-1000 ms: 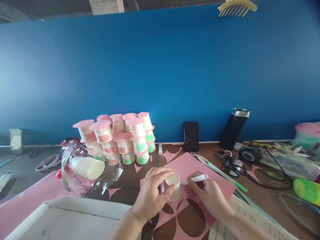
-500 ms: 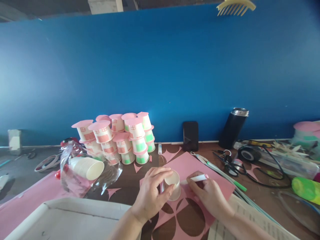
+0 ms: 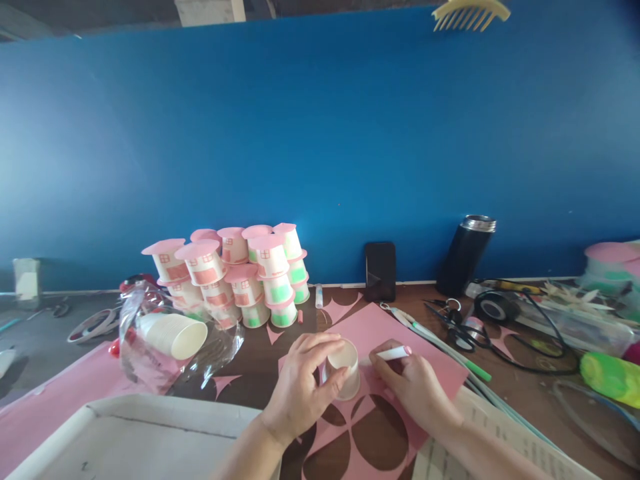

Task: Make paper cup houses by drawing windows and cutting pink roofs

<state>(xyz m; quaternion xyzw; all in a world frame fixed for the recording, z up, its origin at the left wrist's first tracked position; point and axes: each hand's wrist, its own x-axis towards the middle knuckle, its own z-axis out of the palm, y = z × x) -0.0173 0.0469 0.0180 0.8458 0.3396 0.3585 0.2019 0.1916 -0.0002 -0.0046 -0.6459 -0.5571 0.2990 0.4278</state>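
My left hand (image 3: 301, 387) is closed round a white paper cup (image 3: 352, 383), thumb in front and fingers over its far side. The cup stands on a pink sheet of paper (image 3: 385, 323) from which several rounds have been cut. Between the fingers of my right hand (image 3: 417, 390) is a white marker (image 3: 395, 353) with a pink end, lying nearly level. Its other end points at the cup's right side; whether the tip touches cup or paper is too blurred to tell.
Decorated paper cups (image 3: 270, 290) with pink tops stand stacked at left. Nested cups (image 3: 173, 335) lie in clear plastic before them, behind a white box lid (image 3: 165, 427). A phone (image 3: 380, 270), black flask (image 3: 465, 257) and cables (image 3: 547, 333) lie toward the right.
The marker's pink end has dipped slightly and moved a little left with my right hand. My left hand keeps its hold on the cup.
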